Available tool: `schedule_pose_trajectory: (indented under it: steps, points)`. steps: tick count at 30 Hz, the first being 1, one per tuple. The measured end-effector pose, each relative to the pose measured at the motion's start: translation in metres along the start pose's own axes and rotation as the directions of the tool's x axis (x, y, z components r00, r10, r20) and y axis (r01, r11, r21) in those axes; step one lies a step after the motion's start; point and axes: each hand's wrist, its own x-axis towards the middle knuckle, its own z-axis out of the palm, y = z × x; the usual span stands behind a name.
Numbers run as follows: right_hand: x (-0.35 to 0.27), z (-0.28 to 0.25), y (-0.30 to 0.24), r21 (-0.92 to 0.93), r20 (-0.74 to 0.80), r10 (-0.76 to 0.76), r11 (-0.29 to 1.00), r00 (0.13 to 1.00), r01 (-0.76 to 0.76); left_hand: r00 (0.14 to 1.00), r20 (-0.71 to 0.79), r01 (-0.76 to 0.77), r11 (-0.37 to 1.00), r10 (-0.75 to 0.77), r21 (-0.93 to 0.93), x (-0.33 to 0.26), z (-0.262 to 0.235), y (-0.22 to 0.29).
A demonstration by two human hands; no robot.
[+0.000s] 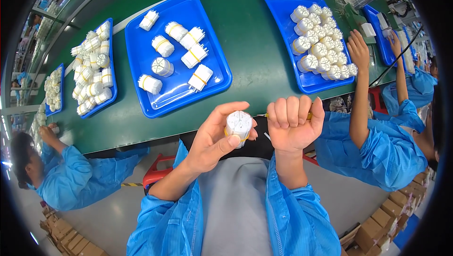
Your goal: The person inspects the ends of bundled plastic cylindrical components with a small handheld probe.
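Note:
My left hand (212, 135) grips a round bundle (239, 125) of white pieces with a yellow rubber band about it, its segmented end facing up. Beside it, my right hand (294, 123) is curled into a fist, palm side up. Bits of a yellow rubber band (309, 116) show at the fist's edges; the fingers hide the rest. Beyond my left hand, a blue tray (188, 102) carries several similar banded bundles (163, 67), some upright and some on their sides.
Another blue tray (314, 87), packed with upright bundles, stands at the right on the green table (245, 43). A heaped blue tray (113, 88) stands at the left. Co-workers in blue sit on both sides; one person's hand (358, 50) rests by the right tray. A red stool (158, 168) stands below.

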Motion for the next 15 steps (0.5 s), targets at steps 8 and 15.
schedule_pose_trajectory:
  steps: [8,15]
  points:
    - [-0.0004,-0.0017,0.0010,0.002,-0.017,0.001,1.000,1.000,-0.001,0.999,0.036,-0.034,0.996,0.037,-0.081,0.0014,-0.0025,-0.0063]
    - [-0.0008,-0.0067,0.0000,0.007,-0.004,0.040,0.999,0.999,-0.040,0.998,0.050,-0.029,0.992,0.035,-0.124,0.0009,-0.0030,-0.0077]
